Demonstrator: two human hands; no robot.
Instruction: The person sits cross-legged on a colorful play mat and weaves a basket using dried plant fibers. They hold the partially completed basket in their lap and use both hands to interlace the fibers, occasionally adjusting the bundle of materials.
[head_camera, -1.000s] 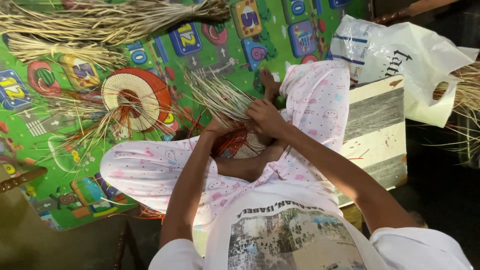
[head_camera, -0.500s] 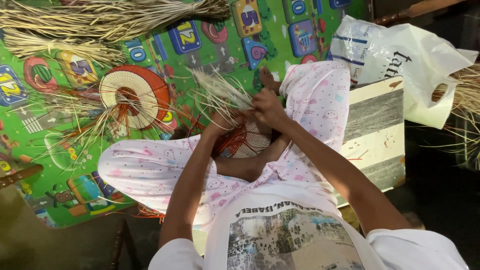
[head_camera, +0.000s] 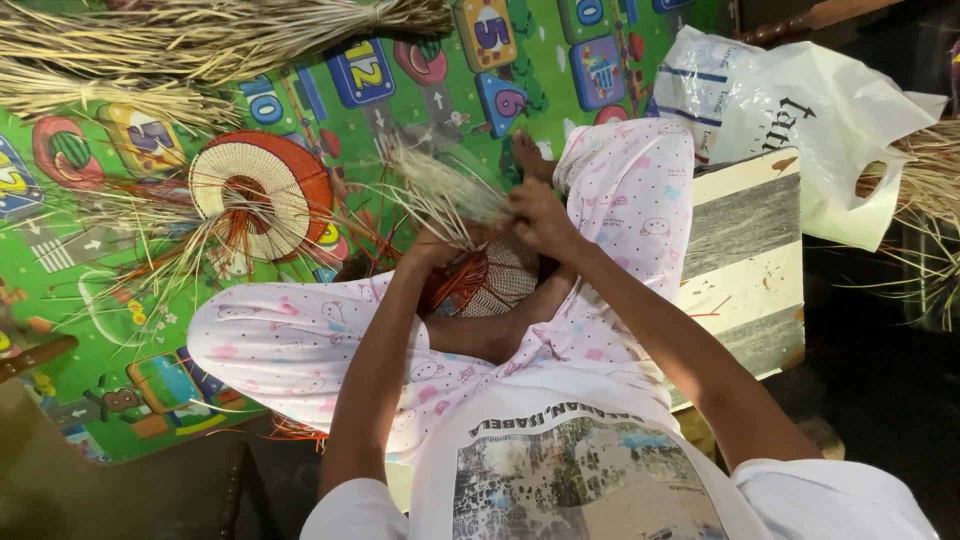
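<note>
My left hand (head_camera: 432, 245) and right hand (head_camera: 538, 215) both pinch a fan of dry, pale straw strands (head_camera: 440, 190) rising from the small round woven piece (head_camera: 490, 285) in my lap. The stiff strands point up and left, away from me. A finished flat woven disc (head_camera: 262, 185), cream with an orange rim, lies on the glossy green play mat (head_camera: 390, 90). A crinkled white plastic bag (head_camera: 800, 120) sits to my right; I cannot tell what is in it.
</note>
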